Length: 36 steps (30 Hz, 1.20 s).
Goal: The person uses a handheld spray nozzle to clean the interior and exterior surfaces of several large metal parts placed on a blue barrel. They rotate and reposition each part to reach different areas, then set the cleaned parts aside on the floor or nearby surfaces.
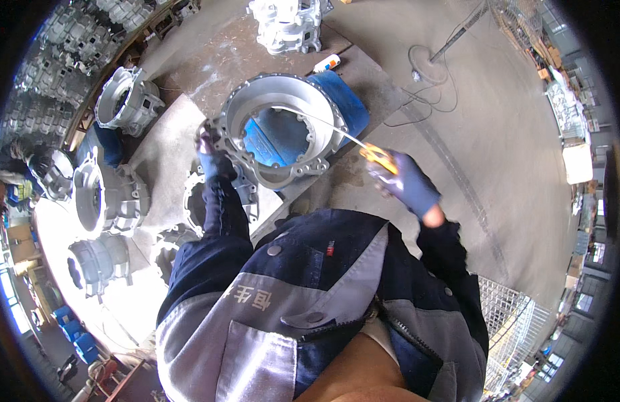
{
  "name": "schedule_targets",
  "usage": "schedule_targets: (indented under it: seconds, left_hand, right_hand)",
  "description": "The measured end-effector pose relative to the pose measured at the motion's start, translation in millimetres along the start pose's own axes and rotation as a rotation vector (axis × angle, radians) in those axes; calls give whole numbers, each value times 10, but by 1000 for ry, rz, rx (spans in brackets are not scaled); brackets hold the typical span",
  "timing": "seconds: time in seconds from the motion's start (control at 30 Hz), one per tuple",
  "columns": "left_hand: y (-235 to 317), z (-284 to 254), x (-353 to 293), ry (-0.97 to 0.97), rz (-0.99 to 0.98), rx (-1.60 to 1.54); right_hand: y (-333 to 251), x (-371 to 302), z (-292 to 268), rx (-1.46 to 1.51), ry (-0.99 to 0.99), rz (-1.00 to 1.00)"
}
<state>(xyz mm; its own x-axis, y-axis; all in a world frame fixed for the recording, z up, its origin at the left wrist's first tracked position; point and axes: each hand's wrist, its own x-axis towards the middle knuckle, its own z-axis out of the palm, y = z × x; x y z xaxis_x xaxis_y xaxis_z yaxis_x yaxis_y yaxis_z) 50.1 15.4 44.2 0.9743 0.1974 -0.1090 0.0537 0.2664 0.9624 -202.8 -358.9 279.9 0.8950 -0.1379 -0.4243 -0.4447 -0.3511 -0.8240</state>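
A round silver-grey cast metal housing (pixel 283 90) with a wide ring opening and bolt holes along its flange rests on a blue block (pixel 343 100), more blue showing through the opening. My left hand (pixel 208 141), in a dark glove, grips the housing's left edge. My right hand (pixel 404 179), also gloved, is closed around the orange-yellow handle of a long, thin-shafted tool (pixel 379 159). Its shaft crosses the housing's right rim and reaches into the opening. Whether the tip touches the metal I cannot tell.
Other cast housings stand left of me, one (pixel 126 104) at the far left and another (pixel 106 194) nearer. A stacked casting (pixel 286 27) is at the back, near a small white bottle (pixel 327 63). A cable (pixel 434 100) lies on the floor at right; a wire cage (pixel 514 315) stands lower right.
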Motion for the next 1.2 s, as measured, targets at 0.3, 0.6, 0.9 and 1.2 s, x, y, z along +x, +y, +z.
schedule_targets:
  seconds: [0.3, 0.6, 0.9, 1.2]
  left_hand:
    - [-1053, -384, -676, 52, 77, -120]
    - [-727, 241, -722, 44, -16, -161]
    - [70, 1646, -1896, -233, 798, 923]
    - [-328, 2245, -2072, -418, 384, 1528]
  right_hand:
    - [57, 589, -293, -654, 267, -69]
    - [326, -1041, -1042, -10, 106, 335]
    - [1563, -1346, -994, 516, 36, 48]
    - [2342, -873, -763, 497, 392, 114]
